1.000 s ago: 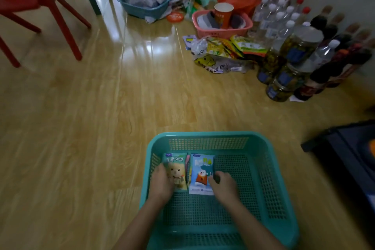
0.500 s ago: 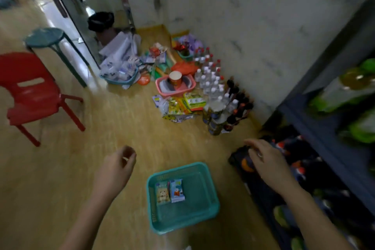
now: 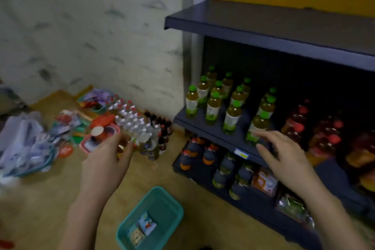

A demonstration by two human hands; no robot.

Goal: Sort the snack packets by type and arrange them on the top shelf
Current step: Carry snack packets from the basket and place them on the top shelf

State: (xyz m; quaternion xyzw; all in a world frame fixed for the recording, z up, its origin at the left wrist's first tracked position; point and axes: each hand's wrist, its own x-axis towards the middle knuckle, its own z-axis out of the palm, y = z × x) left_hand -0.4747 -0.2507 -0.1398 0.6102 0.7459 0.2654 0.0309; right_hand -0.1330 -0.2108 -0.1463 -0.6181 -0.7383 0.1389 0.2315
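Both my hands were up and empty. My left hand [image 3: 105, 165] was loosely curled, fingertips pinched toward each other with nothing between them that I could make out (blur there). My right hand [image 3: 284, 158] was spread flat, fingers splayed, gripping nothing, hovering in front of the green-capped bottles [image 3: 214, 105].

The snack packets [image 3: 143, 228] lay below and between my hands, in the teal basket [image 3: 176, 212] on the floor, two of them side by side, touching or slightly overlapped. One was blue-white, the other yellowish-green. The top shelf [image 3: 284, 26] sat well above my right hand and looked bare.

Handling guess: packets looked thin and light, soft foil or plastic film, probably slick and crinkly, contents possibly crushable. I'd pinch each at a sealed edge or hold it flat between thumb and fingers, without squeezing the middle. Or lift the whole basket by its rim, which looked stiff enough.

Writing: nothing readable. The packets showed cartoon-like prints only. A small blue-yellow price tag [image 3: 241, 153] sat on the shelf edge just left of my right hand, text too blurred. Bottle labels were unreadable too.
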